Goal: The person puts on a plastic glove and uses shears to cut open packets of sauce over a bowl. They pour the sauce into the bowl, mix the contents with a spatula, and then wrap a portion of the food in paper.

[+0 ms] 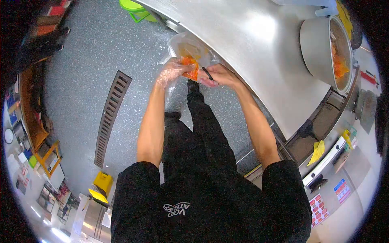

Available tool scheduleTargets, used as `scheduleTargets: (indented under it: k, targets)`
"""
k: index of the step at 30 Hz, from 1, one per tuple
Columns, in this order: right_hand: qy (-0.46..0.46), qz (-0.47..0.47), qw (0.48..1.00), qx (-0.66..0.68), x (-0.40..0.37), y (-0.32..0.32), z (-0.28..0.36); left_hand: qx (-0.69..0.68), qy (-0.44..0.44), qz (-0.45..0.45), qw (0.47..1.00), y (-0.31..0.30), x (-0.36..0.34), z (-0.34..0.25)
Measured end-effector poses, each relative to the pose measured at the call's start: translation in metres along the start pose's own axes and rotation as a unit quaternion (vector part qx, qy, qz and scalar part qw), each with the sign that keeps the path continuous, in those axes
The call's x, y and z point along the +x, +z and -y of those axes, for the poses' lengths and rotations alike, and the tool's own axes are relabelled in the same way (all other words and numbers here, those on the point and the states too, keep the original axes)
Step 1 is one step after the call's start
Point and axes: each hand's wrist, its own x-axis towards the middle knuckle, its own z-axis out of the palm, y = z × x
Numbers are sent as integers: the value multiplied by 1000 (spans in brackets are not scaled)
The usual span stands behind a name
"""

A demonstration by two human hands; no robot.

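Steel surface [267, 65], bright glare [260, 25] upon it, speckled grey floor [85, 81] beside it, slotted drain grate [112, 116] well apart from it

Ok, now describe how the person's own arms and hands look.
Both arms come out of short, plain black sleeves and are bare below them. The left hand wears a thin, clear, crinkled plastic glove; on the right hand, no glove can be made out.

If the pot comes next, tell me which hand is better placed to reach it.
Probably the right hand: it is nearer the pot, though it seems to hold a black tool. The left hand is farther off and grips the packet.
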Motion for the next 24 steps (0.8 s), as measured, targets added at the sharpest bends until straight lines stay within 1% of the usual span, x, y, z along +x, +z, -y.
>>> scheduleTargets:
  k: [1, 3, 6, 7, 8, 9, 10, 12, 13, 15, 16, 19, 21, 22, 24]
  targets:
    - [3, -8, 1000, -16, -3, 0, 5, 6, -5, -1, 1000, 2, -4, -7]
    - [7, -25, 999, -48, -9, 2, 15, -3, 6, -12, 1000, 1, 3, 3]
    - [-54, -56, 996, 32, -4, 8, 3, -20, 16, -17, 1000, -4, 16, 18]
    - [-54, -25, 997, 58, -2, 6, 1, -27, 18, -18, 999, -6, 17, 20]
    - [-55, 6, 995, 84, 0, 1, -2, -5, 12, -20, 1000, -8, 18, 21]
    - [-54, 37, 992, 111, 1, -2, -4, 16, 5, -22, 1000, -5, 12, 7]
    - [-44, 24, 994, 101, -2, 0, 3, 38, -2, -23, 999, -4, 8, 1]
    - [-25, -6, 996, 82, -9, 2, 16, 28, 2, -21, 999, -5, 8, 1]
    - [-40, -36, 996, 75, -6, 4, 14, 23, 4, -18, 1000, -4, 9, 2]
    - [-70, -96, 991, 60, -2, 7, 10, 71, 9, -35, 997, -3, 10, 3]
    - [-57, -90, 992, 65, -3, 8, 11, 95, 12, -44, 994, -4, 9, 2]
    - [-24, -79, 995, 61, -6, 5, 18, 98, 7, -22, 995, -4, 3, -2]
    - [-12, -78, 996, 37, -6, 5, 22, 122, -15, -48, 991, -1, -4, -4]
    - [-9, -75, 995, 57, -5, 6, 23, 135, -25, -61, 989, 0, -5, -6]
    - [-2, -67, 993, 96, -3, 11, 22, 98, -2, -55, 994, -4, -3, 6]
